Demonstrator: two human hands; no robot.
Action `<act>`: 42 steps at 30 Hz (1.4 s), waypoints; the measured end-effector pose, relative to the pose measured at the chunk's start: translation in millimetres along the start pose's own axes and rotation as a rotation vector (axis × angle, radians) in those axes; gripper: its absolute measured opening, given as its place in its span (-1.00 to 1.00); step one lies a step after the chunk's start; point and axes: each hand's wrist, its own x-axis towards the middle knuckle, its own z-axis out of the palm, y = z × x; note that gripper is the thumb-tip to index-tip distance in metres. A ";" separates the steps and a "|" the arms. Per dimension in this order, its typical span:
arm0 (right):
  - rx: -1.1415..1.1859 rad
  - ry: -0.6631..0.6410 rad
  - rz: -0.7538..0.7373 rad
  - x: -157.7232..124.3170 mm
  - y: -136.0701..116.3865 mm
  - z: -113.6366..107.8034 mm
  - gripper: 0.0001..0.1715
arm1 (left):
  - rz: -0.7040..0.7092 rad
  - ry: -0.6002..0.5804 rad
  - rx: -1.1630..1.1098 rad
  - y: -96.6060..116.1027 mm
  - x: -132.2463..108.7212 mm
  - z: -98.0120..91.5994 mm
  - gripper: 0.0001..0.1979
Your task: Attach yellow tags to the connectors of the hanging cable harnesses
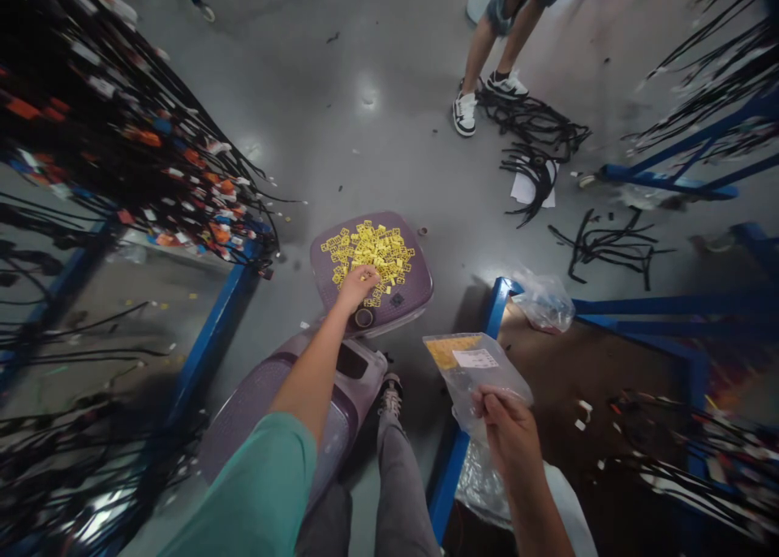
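Note:
Many small yellow plastic pieces (383, 252), which look like connector housings, lie heaped on the purple stool seat (419, 289). My left hand (358, 286) rests at the near edge of this heap with its fingers curled together; what they hold, if anything, is hidden. A roll of dark tape (363, 317) lies on the seat just below that hand. Off to the right, my right hand (508, 419) grips a clear plastic bag (496, 378) by one end. Yellow pieces are gathered in the bag's far corner, beside a white printed label (475, 358).
A second purple stool part (273, 411) is under my left arm. Blue-framed racks with dark cables (200, 159) stand left and right. Loose black cables (535, 127) lie on the floor by another person's shoes (466, 112). A crumpled plastic bag (548, 301) sits on the right frame.

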 end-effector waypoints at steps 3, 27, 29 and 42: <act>0.005 -0.025 0.001 -0.1 0.1 0.6 -0.68 | -0.003 0.021 -0.112 -1.3 -6.0 -11.4 -0.72; 0.002 -0.015 0.030 -2.6 -7.9 5.8 -0.69 | -0.027 -0.062 0.497 9.9 -2.3 20.6 -0.93; -0.003 -0.024 0.016 -2.2 -8.8 6.9 -0.70 | -0.042 -0.006 0.312 7.4 -1.5 16.8 -0.93; -0.292 -0.662 -0.109 78.4 -50.8 105.2 -0.77 | -0.182 -0.085 -0.940 -9.3 -106.2 -49.3 -0.79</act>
